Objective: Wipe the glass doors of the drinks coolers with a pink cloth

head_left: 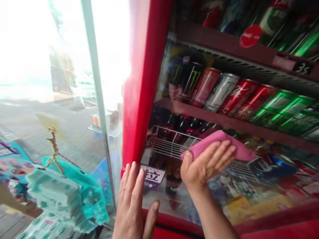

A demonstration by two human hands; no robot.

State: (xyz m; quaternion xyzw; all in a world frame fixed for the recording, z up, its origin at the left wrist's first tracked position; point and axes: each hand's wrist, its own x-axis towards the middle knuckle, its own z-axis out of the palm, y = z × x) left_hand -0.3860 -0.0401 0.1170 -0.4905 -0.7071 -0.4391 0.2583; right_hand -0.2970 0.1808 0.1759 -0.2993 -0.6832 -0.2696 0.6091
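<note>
My right hand is shut on a folded pink cloth, pressing it against the glass door of a red drinks fridge. My left hand lies flat and open on the same glass, close to the fridge's red door frame. Behind the glass, shelves hold Monster energy drink cans, red Coca-Cola cans and green cans. A white wire rack stands on a lower shelf, with dark bottles behind it. Reflections hide the lowest shelf contents.
To the left of the fridge, a pale upright frame edges a glass pane, with paved ground visible beyond it. Turquoise-wrapped packs are piled at lower left, and a yellow cord hangs above them.
</note>
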